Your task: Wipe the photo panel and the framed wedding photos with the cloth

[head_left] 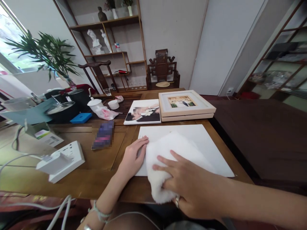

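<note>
A white flat board (201, 140) lies on the wooden table (105, 179) in front of me. My right hand (189, 185) grips a fluffy white cloth (165, 156) that rests on the board's near left part, fingers curled round its bunched end. With its fingers stretched out, my left hand (133, 158) lies flat on the board's left edge, next to the cloth. Behind the board sit a frameless photo print (144, 111) and a pale wooden picture frame (185, 105) holding a photo.
At the left lie a white power strip (62, 159) with cables, a blurred dark flat object (103, 134), a blue box (81, 118), a dark pot, white cups and a plant. A shelf unit and carved chairs stand behind. Dark floor lies to the right.
</note>
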The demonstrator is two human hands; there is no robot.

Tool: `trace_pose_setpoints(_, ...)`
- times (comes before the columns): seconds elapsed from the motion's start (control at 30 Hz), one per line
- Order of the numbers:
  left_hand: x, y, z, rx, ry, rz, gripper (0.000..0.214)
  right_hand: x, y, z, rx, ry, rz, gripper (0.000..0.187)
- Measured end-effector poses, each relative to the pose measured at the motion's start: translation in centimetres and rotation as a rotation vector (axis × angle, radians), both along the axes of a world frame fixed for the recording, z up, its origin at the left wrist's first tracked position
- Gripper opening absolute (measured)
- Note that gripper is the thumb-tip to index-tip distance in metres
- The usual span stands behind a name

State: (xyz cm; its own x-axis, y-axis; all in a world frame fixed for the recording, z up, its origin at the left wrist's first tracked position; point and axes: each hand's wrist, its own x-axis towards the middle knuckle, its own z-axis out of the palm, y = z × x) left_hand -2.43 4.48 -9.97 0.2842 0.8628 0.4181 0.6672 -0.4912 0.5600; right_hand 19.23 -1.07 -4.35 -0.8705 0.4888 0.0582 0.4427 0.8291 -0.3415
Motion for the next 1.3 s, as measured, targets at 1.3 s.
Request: trace_pose_setpoints(1.3, 0.1, 0.0, 0.2, -0.080, 0.026, -0.036, 0.033, 7.1, 6.1, 7.2, 0.167, 0.393, -0.345, 0.016)
